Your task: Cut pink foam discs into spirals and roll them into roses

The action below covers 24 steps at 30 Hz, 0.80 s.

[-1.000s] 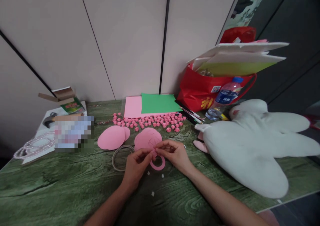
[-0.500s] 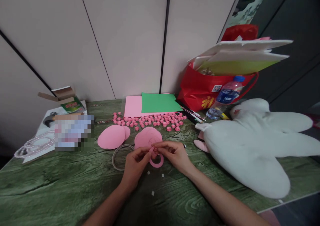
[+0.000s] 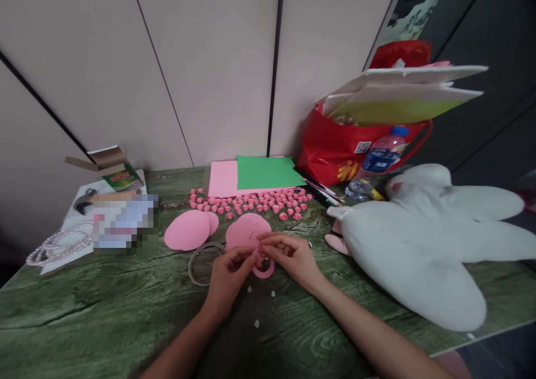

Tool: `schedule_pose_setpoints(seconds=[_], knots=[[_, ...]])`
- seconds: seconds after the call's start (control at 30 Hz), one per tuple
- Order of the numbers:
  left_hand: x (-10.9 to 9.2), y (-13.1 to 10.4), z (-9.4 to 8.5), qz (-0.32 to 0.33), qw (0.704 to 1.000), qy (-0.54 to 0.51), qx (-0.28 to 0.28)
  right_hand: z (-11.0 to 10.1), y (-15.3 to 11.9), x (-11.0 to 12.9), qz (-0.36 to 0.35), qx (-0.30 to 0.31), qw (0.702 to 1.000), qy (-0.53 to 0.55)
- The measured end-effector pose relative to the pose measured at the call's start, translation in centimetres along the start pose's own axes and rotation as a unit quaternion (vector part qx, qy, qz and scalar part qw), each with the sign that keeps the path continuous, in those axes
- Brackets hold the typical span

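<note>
Between the fingertips of both my hands is a curling pink paper strip [image 3: 264, 273], whose loose end hangs in a ring below them. My left hand [image 3: 228, 276] pinches it from the left, thumb against forefinger. From the right, my right hand [image 3: 296, 256] closes its fingertips on the same strip; the pinched part is mostly hidden. Just behind the hands lies a stack of pink paper rounds [image 3: 245, 226], partly covered by my fingers. More pink paper ovals [image 3: 187, 231] rest to the left. Small rolled pink paper flowers [image 3: 276, 207] are spread in a band farther back.
A pale coil [image 3: 190, 267] lies beside my left hand. Pink paper [image 3: 221, 178] and green paper [image 3: 268, 172] sit at the back. Rightward are a red bag [image 3: 318, 150], a water bottle [image 3: 379, 161] and a white plush toy [image 3: 419, 245]. Bead strings [image 3: 62, 242] lie left; small white scraps [image 3: 257, 324] lie in front.
My right fingers have shifted slightly up and over the pinched strip. The hanging pink ring is a little higher and more covered by the hands. Other things stay put.
</note>
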State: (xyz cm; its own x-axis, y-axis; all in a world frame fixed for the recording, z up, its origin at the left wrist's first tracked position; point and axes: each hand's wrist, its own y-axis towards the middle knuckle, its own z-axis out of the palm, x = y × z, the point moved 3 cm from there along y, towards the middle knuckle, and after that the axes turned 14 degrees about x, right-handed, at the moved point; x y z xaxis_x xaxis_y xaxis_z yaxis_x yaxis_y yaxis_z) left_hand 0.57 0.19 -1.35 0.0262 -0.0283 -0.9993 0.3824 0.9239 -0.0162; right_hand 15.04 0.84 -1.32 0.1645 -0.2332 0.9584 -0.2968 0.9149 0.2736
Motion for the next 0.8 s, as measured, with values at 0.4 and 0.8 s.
schedule_pose_setpoints(seconds=[0.4, 0.8], knots=[[-0.39, 0.03, 0.05, 0.003, 1.0, 0.025, 0.009, -0.22, -0.06, -0.58, 0.034, -0.015, 0.999, 0.013], [-0.06, -0.05, 0.03, 0.001, 1.0, 0.019, 0.015, -0.11, -0.08, -0.03, 0.003, -0.008, 1.0, -0.023]])
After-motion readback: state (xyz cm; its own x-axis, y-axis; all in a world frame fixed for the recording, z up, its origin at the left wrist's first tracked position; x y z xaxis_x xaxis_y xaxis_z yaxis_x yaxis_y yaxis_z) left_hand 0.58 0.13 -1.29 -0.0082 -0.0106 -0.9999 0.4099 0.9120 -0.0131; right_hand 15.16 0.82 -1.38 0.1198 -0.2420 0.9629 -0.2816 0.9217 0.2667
